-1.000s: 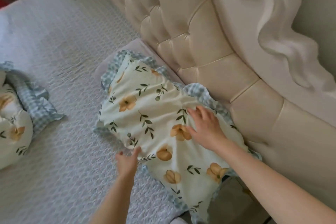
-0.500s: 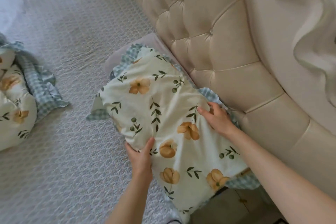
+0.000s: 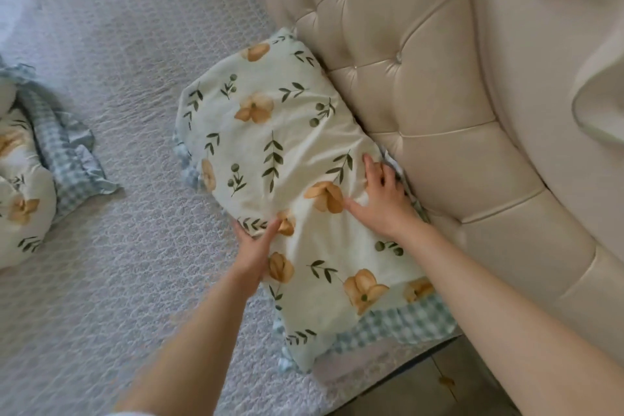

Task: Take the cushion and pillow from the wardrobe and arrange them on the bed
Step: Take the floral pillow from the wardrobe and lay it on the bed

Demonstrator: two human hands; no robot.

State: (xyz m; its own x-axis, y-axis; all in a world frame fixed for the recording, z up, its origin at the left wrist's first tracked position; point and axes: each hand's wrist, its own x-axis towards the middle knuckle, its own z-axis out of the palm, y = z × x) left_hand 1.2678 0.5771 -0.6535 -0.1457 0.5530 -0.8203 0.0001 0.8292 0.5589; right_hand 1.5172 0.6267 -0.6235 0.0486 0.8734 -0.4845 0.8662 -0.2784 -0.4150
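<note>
A cream pillow [image 3: 270, 145] with orange flowers, green leaves and a blue checked frill lies on the bed [image 3: 118, 78], pushed against the tufted headboard [image 3: 422, 94]. My left hand [image 3: 255, 243] grips the pillow's near edge, thumb on top. My right hand [image 3: 381, 199] lies flat on the pillow's top, fingers spread, near the headboard side. A second pillow [image 3: 20, 196] of the same print lies at the left edge of the view, partly cut off.
The bed has a grey-white quilted cover. The cream headboard runs along the right, with a carved frame [image 3: 557, 44] beyond it. The bed's corner and a strip of floor [image 3: 422, 392] show at the bottom right.
The pillow has shifted up against the headboard and now covers the grey cushion beneath it. My left hand has taken the near edge; my right hand has slid toward the headboard side.
</note>
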